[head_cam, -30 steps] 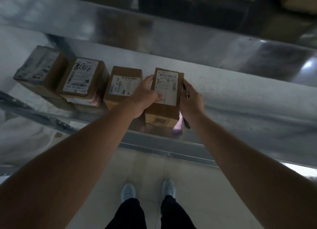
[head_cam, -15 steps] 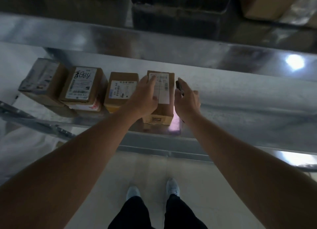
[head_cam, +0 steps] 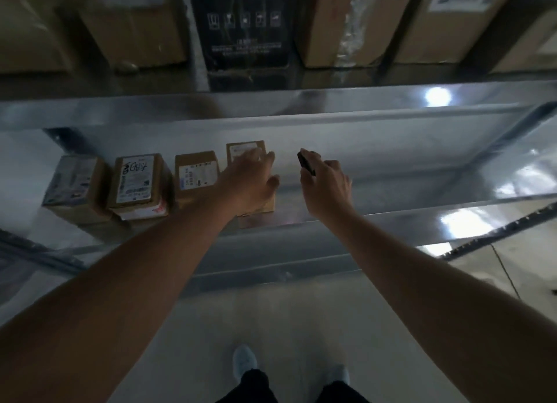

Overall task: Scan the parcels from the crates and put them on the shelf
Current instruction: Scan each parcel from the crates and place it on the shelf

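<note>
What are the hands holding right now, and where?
Right hand grips a dark scanner by its lower end. Left hand lies open over the rightmost parcel, gripping nothing.

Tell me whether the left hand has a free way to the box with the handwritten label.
Probably yes. The left hand hovers over the rightmost parcel, and the handwritten-label box sits two places left, its top uncovered, with nothing above the row between.

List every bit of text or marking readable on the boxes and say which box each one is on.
Black box on the upper shelf: a row of white handling pictograms; the print beneath is too blurred to read.
Second parcel from the left: black handwritten scrawl on its label, not legible.
Third parcel: printed label, too small to read.
Parcel under the left hand: label blurred.
Nothing can be quoted.
</note>
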Action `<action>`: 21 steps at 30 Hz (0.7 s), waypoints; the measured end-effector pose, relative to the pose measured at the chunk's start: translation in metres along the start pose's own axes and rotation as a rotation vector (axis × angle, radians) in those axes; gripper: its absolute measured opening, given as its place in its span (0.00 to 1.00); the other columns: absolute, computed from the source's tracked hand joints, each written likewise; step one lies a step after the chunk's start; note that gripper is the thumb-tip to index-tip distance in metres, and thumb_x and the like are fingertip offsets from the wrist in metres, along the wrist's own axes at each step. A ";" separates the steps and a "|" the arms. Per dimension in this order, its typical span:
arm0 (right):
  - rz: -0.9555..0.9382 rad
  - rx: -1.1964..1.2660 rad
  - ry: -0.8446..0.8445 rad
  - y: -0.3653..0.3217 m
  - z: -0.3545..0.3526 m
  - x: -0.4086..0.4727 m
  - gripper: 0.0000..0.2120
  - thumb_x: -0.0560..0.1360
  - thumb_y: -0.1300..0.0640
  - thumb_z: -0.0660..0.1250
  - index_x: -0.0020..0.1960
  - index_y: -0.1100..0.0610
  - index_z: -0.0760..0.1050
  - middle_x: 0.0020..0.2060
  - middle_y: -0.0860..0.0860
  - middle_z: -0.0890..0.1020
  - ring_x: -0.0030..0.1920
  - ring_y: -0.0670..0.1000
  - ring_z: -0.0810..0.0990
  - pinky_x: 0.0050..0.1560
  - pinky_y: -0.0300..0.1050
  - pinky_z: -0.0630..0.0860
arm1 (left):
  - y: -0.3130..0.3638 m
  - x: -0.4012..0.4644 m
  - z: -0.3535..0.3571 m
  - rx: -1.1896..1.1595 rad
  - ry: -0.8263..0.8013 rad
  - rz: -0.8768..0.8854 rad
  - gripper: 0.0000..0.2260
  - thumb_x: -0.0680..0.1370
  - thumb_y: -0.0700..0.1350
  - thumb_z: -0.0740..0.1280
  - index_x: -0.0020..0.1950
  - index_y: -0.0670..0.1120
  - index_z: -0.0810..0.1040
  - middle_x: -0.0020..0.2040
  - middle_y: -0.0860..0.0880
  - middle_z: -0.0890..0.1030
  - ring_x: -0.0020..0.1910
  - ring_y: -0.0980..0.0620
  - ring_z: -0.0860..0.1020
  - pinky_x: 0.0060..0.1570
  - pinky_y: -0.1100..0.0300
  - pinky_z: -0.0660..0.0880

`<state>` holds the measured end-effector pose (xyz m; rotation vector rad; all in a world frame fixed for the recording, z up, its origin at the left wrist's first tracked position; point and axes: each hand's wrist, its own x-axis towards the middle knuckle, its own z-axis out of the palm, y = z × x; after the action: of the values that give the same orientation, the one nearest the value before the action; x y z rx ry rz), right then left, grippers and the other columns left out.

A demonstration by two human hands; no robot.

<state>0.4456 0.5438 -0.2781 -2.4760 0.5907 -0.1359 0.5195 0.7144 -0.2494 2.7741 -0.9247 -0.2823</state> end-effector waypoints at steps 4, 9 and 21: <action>-0.002 -0.014 0.053 0.024 -0.047 -0.029 0.23 0.88 0.48 0.57 0.82 0.37 0.63 0.71 0.56 0.74 0.66 0.63 0.75 0.55 0.52 0.66 | 0.050 -0.011 -0.013 0.050 0.021 0.055 0.27 0.87 0.56 0.59 0.82 0.43 0.65 0.81 0.38 0.67 0.78 0.35 0.67 0.73 0.41 0.68; -0.002 -0.015 0.132 0.073 -0.118 -0.066 0.22 0.87 0.48 0.58 0.81 0.39 0.65 0.69 0.57 0.74 0.63 0.64 0.76 0.60 0.55 0.69 | 0.136 -0.020 -0.022 0.043 0.070 0.112 0.26 0.86 0.58 0.59 0.81 0.45 0.68 0.80 0.40 0.68 0.74 0.36 0.71 0.71 0.42 0.70; 0.086 -0.025 0.361 0.215 -0.316 -0.157 0.22 0.87 0.47 0.58 0.81 0.41 0.67 0.70 0.58 0.73 0.65 0.65 0.73 0.57 0.55 0.71 | 0.403 -0.031 -0.044 0.029 0.188 0.363 0.27 0.86 0.59 0.60 0.82 0.47 0.66 0.80 0.43 0.69 0.74 0.40 0.72 0.71 0.43 0.73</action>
<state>0.1516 0.2921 -0.1338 -2.4612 0.8505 -0.5525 0.2768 0.4231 -0.1024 2.5345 -1.3569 0.0489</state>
